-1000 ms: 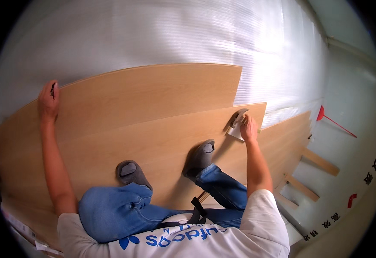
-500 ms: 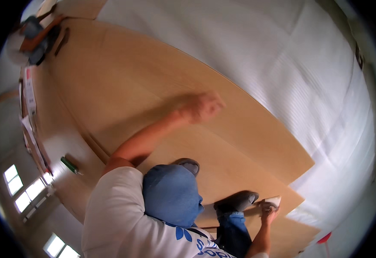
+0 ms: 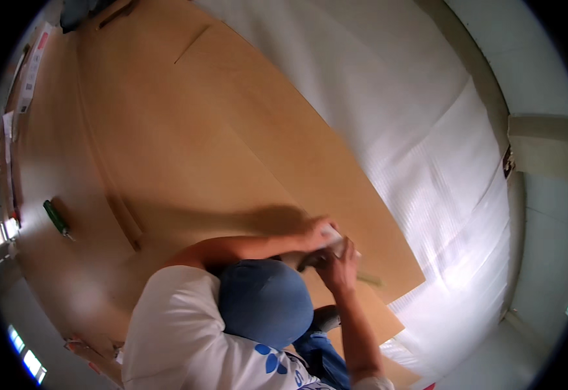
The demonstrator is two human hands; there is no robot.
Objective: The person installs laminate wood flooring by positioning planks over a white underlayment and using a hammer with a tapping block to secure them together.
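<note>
My left hand (image 3: 314,233) and my right hand (image 3: 341,268) meet over the wood-coloured floor planks (image 3: 232,149), just ahead of my bent knee. Between them is a small whitish block-like thing (image 3: 330,235), smeared by motion, whose kind I cannot make out. The left fingers close on its near end, and the right fingers curl round its other side. A dark part shows beside the right hand. A short yellowish strip (image 3: 369,279) lies beyond the right wrist, blurred.
White ridged foam sheeting (image 3: 427,143) borders the planks on the right, up to the wall. A green-handled tool (image 3: 55,218) lies at left, near a long narrow strip (image 3: 125,214). Long cartons (image 3: 34,71) line the far left. Another person's leg (image 3: 76,13) shows at top left.
My left hand has come down and back from over the planks to meet the right. My right hand has brought the whitish thing up from beside my shoe. The view has shifted.
</note>
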